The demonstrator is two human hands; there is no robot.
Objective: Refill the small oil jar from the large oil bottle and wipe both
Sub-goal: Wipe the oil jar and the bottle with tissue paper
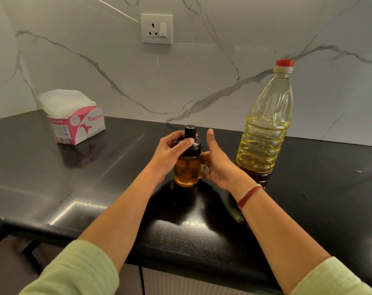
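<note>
Near the middle of the black counter (95, 177), somewhat closer to its back edge than to its front edge, the small oil jar (187, 171) is stood upright, with amber oil seen through its glass. Its black lid (190, 136) is on and is grasped from the left by the left hand (170, 154), whose fingers and thumb are curled round the lid's rim below the narrow knob. The glass body is held from the right by the right hand (219, 165). Its fingers are wrapped round the far side of the glass, where they are seen through the oil, while the thumb is raised straight beside the lid.

Just to the right of that hand, nearer the back edge, the large oil bottle (266, 128) is stood upright, apart from the jar, with its red cap (284, 63) on and yellow oil filling roughly its lower half.

Towards the back left corner, a pink and white tissue box (78, 126) is placed, with white tissues showing at its open top. A red thread band (249, 195) is worn on the right wrist. A white wall socket (156, 29) is set in the marble wall behind the counter.
</note>
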